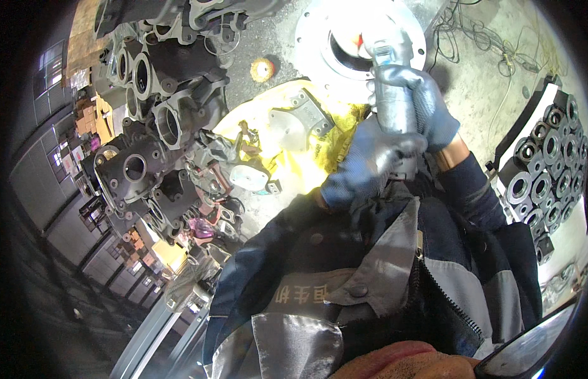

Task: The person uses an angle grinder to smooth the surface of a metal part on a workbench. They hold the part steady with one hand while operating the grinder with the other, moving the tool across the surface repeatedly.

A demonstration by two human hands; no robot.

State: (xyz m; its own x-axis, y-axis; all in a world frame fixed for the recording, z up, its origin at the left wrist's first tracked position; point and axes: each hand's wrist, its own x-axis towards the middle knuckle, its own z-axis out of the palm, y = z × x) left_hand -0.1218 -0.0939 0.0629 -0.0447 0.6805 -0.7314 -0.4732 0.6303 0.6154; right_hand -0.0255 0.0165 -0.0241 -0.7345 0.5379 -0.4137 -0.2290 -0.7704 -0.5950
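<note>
Both my hands wear blue-grey gloves and are closed on a grey hand-held power tool (394, 104) with a long cylindrical body, which looks like a grinder. My right hand (431, 104) wraps round its upper body, near the head. Lower down, my left hand (363, 165) grips the rear end, close to my jacket; it is slightly blurred. The tool's head lies over a bright, round metal flange (311, 54) with holes round its rim. An orange-red spot shows inside the flange's opening beside the head. Glare hides where the tool meets the metal.
Dark metal castings (133, 167) are piled along the left. Between them and me lies a yellow plastic sheet (288, 167) with a grey metal plate (294, 129) on it. Cables (490, 44) trail over the floor at the upper right. Several metal rings (550, 148) cover a board at right.
</note>
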